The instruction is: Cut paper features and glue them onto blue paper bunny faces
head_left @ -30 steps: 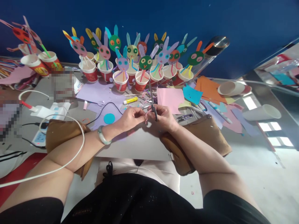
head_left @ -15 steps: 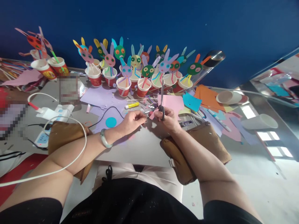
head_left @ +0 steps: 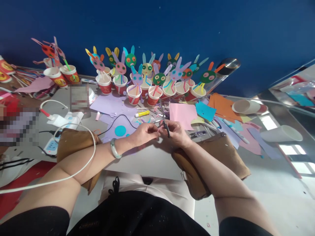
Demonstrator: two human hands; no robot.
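My right hand [head_left: 179, 133] is closed around a pair of dark-handled scissors [head_left: 161, 107], whose blades point up and away from me. My left hand [head_left: 147, 133], with a pale green bangle [head_left: 115, 149] on its wrist, is pinched, its fingertips meeting those of the right hand. A small pinkish bit shows between the fingertips, too small and covered to make out. Just beyond the hands are a pink paper sheet [head_left: 182, 115], a yellow tube [head_left: 142, 113] and paper scraps. A blue paper circle [head_left: 120, 130] lies left of my left hand on purple paper [head_left: 108, 104].
Paper cups [head_left: 134, 95] with colourful rabbit-faced paper figures line the wall. Brown cushions [head_left: 216, 154] lie under both forearms. A white cable [head_left: 94, 144] loops over my left arm from a power strip [head_left: 52, 144]. Orange paper [head_left: 225, 106] and cups lie at right.
My two hands have come together, fingertips meeting. The scissors have tilted, their tips leaning left. The whole view has shifted slightly.
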